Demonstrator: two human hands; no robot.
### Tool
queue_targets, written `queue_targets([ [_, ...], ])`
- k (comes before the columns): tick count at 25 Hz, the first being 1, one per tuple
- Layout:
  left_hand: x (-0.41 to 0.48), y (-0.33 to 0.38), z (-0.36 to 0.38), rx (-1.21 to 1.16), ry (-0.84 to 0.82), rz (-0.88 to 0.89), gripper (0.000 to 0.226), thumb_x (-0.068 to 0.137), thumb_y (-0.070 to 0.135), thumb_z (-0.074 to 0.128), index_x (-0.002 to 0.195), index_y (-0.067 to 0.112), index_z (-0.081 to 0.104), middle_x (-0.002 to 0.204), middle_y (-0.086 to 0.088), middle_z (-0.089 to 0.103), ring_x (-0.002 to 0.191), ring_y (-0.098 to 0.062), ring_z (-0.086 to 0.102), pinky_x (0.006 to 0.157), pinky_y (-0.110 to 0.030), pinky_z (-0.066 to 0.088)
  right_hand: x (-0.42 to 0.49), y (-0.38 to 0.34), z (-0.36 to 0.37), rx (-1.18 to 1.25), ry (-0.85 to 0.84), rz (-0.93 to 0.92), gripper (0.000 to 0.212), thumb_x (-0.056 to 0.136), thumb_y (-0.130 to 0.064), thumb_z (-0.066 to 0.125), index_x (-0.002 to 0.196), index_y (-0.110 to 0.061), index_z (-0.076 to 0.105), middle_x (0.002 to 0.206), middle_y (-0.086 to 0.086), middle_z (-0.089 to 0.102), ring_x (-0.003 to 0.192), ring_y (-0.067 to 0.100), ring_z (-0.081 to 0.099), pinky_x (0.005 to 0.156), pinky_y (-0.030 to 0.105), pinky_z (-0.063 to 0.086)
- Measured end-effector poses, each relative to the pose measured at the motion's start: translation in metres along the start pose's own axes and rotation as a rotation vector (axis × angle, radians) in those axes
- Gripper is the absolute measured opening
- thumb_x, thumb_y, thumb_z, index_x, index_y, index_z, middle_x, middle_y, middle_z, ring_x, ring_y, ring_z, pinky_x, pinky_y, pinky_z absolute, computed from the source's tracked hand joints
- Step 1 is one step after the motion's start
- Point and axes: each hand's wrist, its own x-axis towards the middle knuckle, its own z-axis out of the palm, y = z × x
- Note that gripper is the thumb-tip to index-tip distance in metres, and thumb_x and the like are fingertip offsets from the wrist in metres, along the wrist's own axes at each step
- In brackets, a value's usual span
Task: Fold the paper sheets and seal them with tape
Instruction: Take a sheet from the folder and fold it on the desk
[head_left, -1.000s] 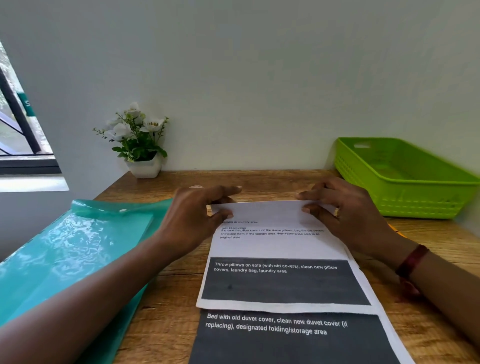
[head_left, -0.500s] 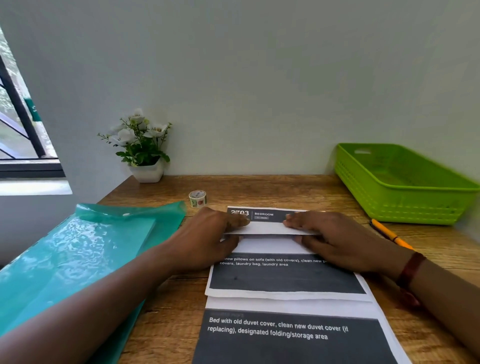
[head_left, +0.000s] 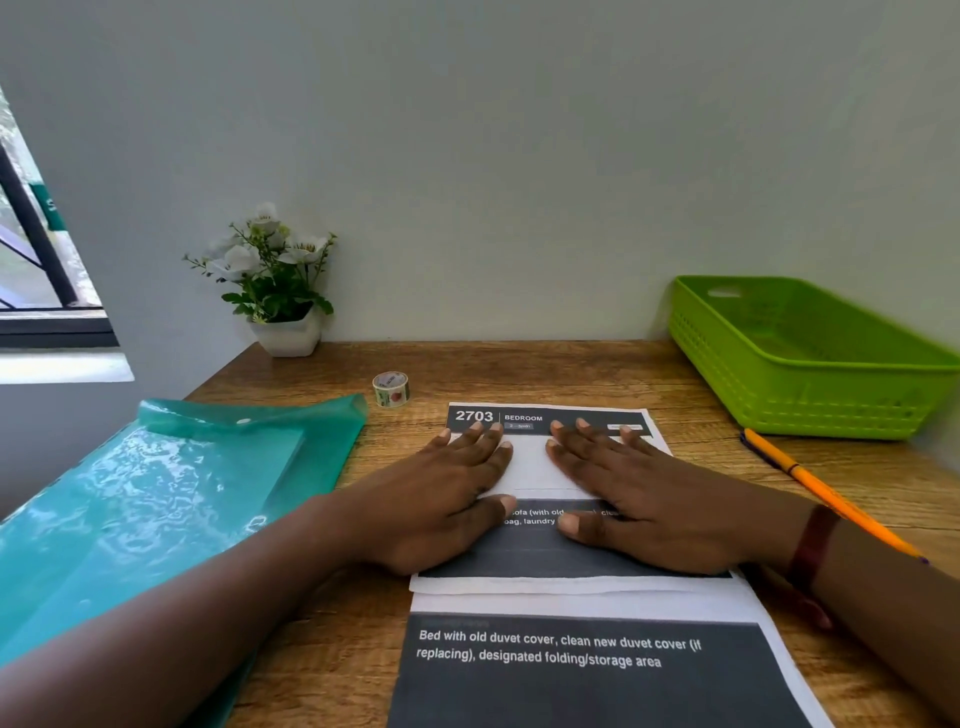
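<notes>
Both hands are flat on the top paper sheet (head_left: 530, 467), which lies mid-desk with its far edge toward the back edge of the desk (head_left: 519, 364). My left hand (head_left: 447, 499) and right hand (head_left: 639, 499) lie side by side, not touching. The fingers are straight and spread, gripping nothing, just pressing. I hold them like that to flatten the white folded flap and set the crease, I'd say; the palms pin the sheet so it can't slide on the second sheet (head_left: 587, 670) under it, which runs to the near edge.

The tape roll (head_left: 391, 388) stands upright toward the back left, just beyond the sheet's far left corner (within easy reach for sealing, untouched). The teal folder (head_left: 156, 499) overhangs the left edge. The green basket (head_left: 810, 364) is in the back right corner, with an orange pen (head_left: 831, 499) in front of it. A potted plant (head_left: 280, 291) sits in the back left corner.

A second ago my fingers were curled, pinching the sheet's far edge; half a second ago they were working along the fold. Now they're released and splayed flat, the "2703" header strip shows past my fingertips, and the tape roll my left hand was hiding is in view.
</notes>
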Motion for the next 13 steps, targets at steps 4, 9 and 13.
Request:
queue_targets([
  [4,0.000,0.007,0.000,0.033,-0.033,-0.015,0.064,0.101,0.051,0.014,0.152,0.020,-0.008,0.160,0.002,-0.013,0.144,-0.010,-0.019,0.121,-0.037,-0.004,0.003,-0.015,0.002,-0.037,0.001,-0.049,0.083,0.083,-0.077,0.007,0.148,-0.032,-0.022,0.154,-0.016,-0.031,0.137,-0.001,-0.033,0.119,0.038,-0.014],
  [9,0.002,0.003,0.002,0.011,0.001,-0.043,0.061,0.100,0.051,0.014,0.153,0.024,-0.002,0.160,-0.003,-0.009,0.146,-0.012,-0.012,0.121,-0.039,0.002,0.002,-0.016,0.003,-0.029,-0.004,-0.048,0.081,0.083,-0.075,0.004,0.147,-0.033,-0.023,0.153,-0.016,-0.031,0.138,-0.001,-0.033,0.119,0.037,-0.013],
  [13,0.002,-0.001,-0.003,-0.016,-0.013,-0.068,0.065,0.098,0.056,0.017,0.153,0.025,0.000,0.160,-0.002,-0.008,0.146,-0.009,-0.009,0.116,-0.028,-0.003,0.000,-0.001,0.001,0.016,-0.010,0.007,0.085,0.077,-0.076,-0.003,0.148,-0.032,-0.020,0.154,-0.014,-0.028,0.140,0.000,-0.029,0.120,0.034,-0.009],
])
